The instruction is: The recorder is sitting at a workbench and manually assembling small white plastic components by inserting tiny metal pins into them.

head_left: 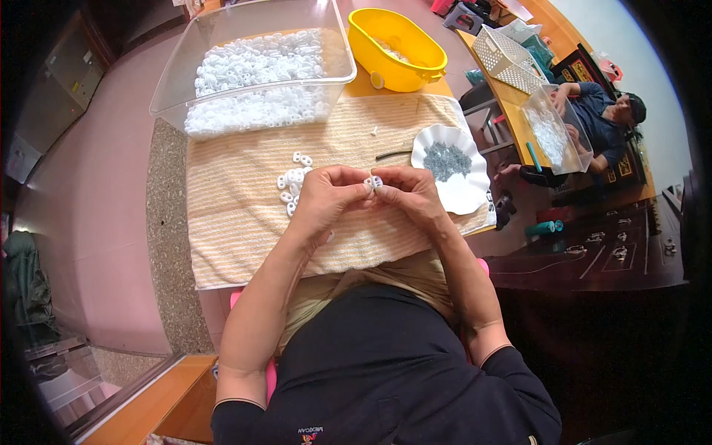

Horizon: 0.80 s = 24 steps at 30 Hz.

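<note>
Left fingers point(343, 175) and right fingers point(397, 173) pinched nearly closed, tips meeting around one small white two-holed piece point(377, 181), held over the striped towel point(259, 252). Loose white pieces point(294, 176) just beyond my left knuckles. Scalloped white dish point(464, 196) of small gray bits near my right. Farther: clear bin point(338, 41) of white pieces; beside it, yellow tub point(404, 79).

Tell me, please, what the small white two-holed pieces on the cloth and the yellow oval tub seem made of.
Small white two-holed pieces: probably hard plastic, smooth and opaque with rounded edges. Yellow oval tub: likely plastic, slightly glossy, given its even colour and smooth wall.
</note>
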Motion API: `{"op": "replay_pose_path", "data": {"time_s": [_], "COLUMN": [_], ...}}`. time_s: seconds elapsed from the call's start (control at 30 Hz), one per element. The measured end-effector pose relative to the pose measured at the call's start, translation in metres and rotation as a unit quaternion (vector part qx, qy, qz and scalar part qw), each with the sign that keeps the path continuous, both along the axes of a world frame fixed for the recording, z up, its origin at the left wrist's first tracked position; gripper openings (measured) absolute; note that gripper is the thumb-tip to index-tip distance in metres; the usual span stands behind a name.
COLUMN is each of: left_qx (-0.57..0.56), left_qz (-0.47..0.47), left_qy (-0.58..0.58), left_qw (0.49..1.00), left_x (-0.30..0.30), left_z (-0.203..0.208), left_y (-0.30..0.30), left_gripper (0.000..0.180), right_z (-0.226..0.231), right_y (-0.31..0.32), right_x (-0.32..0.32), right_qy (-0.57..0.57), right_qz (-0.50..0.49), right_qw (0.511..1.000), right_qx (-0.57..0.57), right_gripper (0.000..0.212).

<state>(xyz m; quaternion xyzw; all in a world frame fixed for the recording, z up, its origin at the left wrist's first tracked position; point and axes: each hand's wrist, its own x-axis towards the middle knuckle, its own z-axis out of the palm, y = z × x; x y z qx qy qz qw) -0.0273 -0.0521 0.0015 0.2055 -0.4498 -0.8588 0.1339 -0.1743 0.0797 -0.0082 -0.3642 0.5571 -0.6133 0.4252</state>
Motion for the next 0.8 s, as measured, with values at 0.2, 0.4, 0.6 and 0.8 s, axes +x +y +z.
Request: {"op": "replay_pose_path", "data": {"time_s": [0.2, 0.4, 0.6, 0.8], "left_qx": [0.015, 0.02, 0.027, 0.04], "left_qz": [0.002, 0.001, 0.001, -0.001], "left_qy": [-0.001, -0.008, -0.015, -0.012], "left_qw": [1.0, 1.0, 1.0, 0.999], "left_x": [0.0007, -0.0005, -0.0005, 0.0], "left_z": [0.0005, -0.0016, -0.001, 0.002], "left_y": [0.0004, 0.0016, 0.0034, 0.0048], "left_gripper": [0.012, 0.013, 0.013, 0.014], "right_z": [0.0019, 0.0029, -0.0014, -0.0025], "right_y": [0.0021, 0.0028, 0.0033, 0.0042], "right_x": [-0.0006, -0.0007, -0.001, -0.0022], "right_qy": [0.0, 0.013, 0.011, -0.003], "right_qz": [0.008, 0.008, 0.005, 0.009], "right_qw": [1.0, 1.0, 1.0, 1.0], "right_qx": [0.005, 0.004, -0.003, -0.009], "right_gripper": [0.03, 0.029, 0.027, 0.026]}}
